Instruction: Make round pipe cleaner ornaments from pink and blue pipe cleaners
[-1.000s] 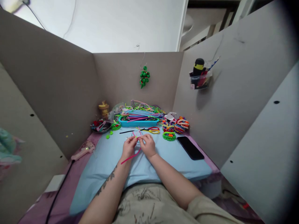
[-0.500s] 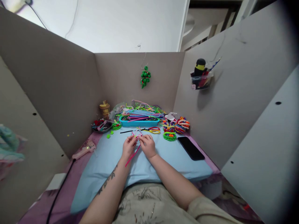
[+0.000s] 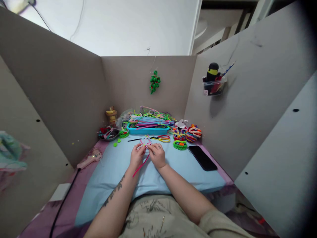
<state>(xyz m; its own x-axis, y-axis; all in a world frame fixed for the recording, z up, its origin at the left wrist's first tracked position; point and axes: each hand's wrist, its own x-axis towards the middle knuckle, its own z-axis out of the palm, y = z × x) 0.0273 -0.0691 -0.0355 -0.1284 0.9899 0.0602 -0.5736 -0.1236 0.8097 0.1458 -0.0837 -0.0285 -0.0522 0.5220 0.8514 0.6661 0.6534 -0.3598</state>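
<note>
My left hand (image 3: pixel 137 156) and right hand (image 3: pixel 156 155) each pinch the looped pink pipe cleaner (image 3: pixel 140 167) above the blue cushion (image 3: pixel 111 172), just near of the scissors (image 3: pixel 162 137); I judge that if either grip slackens, the springy loops could unwind.

Blue tray (image 3: pixel 148 131) at far centre, scissors (image 3: pixel 159 138) lying just nearer; black phone (image 3: pixel 202 157) to the right; glue gun (image 3: pixel 89 159) to the left; green ornament (image 3: pixel 155 81) hanging high beyond the tray.

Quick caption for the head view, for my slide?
Left hand and right hand pinch a pink pipe cleaner over a blue pillow, tray of pipe cleaners beyond.
</note>
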